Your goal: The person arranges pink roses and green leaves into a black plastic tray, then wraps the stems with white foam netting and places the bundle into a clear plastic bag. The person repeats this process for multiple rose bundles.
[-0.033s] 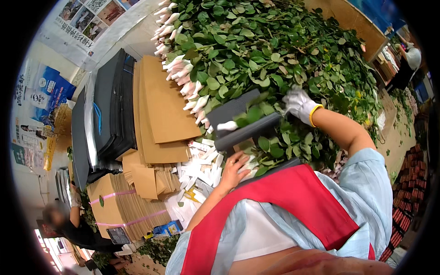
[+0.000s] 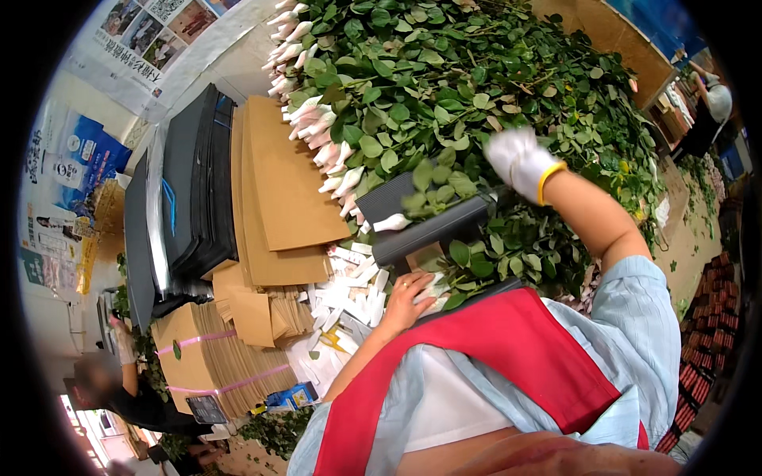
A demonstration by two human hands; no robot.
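Note:
My bare left hand (image 2: 409, 301), a ring on one finger, presses its fingers over white-sleeved rose buds (image 2: 431, 289) at the near edge of the bench. A dark grey corrugated sheet (image 2: 432, 232) lies folded just beyond. Across it rests a single rose in a white bud sleeve (image 2: 391, 222), its leaves (image 2: 438, 189) smeared by motion. Above the stem end of that rose is my right hand (image 2: 520, 165) in a white glove with a yellow cuff; blur hides its fingers. Behind spreads a big pile of leafy rose stems (image 2: 476, 87), with sleeved buds along the left side.
Loose white sleeves (image 2: 361, 303) lie scattered left of my left hand. Brown cardboard sheets (image 2: 294, 174), black sheets (image 2: 194, 174) and strapped cardboard bundles (image 2: 210, 357) stand farther left. Two co-workers are present, one at the lower left (image 2: 135, 401), one at the far right (image 2: 706, 111).
My right hand has risen slightly away from the sheet, and the single rose's leaves have shifted with its sleeved bud turning a little. The left hand stays nearly in place.

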